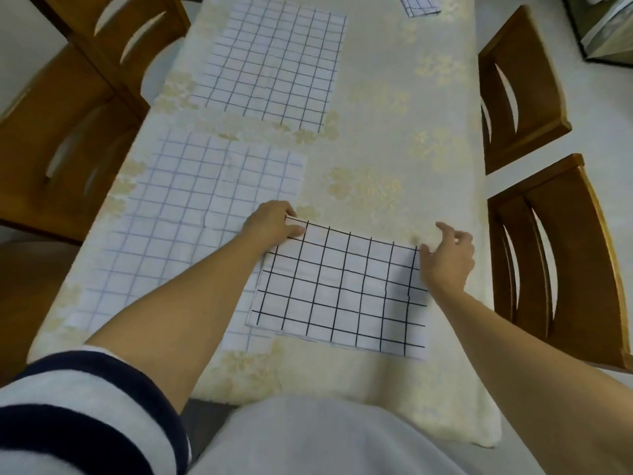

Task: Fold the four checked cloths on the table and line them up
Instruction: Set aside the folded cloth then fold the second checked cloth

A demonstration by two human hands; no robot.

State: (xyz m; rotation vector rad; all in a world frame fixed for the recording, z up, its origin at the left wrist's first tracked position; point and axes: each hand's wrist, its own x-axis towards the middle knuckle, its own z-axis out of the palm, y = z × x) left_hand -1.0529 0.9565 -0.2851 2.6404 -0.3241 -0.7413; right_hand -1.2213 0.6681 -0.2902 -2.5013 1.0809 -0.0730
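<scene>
A white cloth with bold black checks [342, 289] lies folded in half on the near part of the table. My left hand [274, 224] pinches its far left corner. My right hand [448, 258] sits at the far right corner, fingers loosely spread, thumb touching the cloth's edge. A larger pale checked cloth [178, 221] lies flat to the left, partly under the folded one. Another flat checked cloth [270, 63] lies farther back. A small folded checked cloth [419, 3] sits at the table's far end.
The table carries a cream flowered tablecloth [394, 149]. Wooden chairs stand on the left [68, 114] and on the right [548, 234], close to the table's long edges. A box-like object [606, 32] stands on the floor at the top right.
</scene>
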